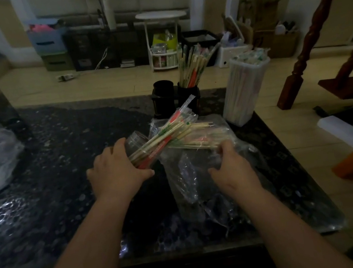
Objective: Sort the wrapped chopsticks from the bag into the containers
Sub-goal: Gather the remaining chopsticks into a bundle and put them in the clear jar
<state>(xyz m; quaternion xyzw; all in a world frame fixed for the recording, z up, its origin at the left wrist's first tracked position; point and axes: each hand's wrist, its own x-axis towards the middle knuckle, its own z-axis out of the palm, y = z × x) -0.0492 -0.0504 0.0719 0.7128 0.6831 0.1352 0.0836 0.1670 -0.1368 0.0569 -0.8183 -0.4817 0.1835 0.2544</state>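
Head view — both hands at the clear bag [191,185] on the dark table [64,152].
Left hand [115,167] grips a bundle of wrapped chopsticks [166,134] slanting toward 1 o'clock; right hand [230,167] clutches the bag's plastic. Black holder [187,95] at 12 o'clock, white container [244,92] at 2 — both hold chopsticks.

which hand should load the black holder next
Left, probably: the left hand grips a bundle of wrapped chopsticks angled toward the black holder; the right hand holds the plastic bag.
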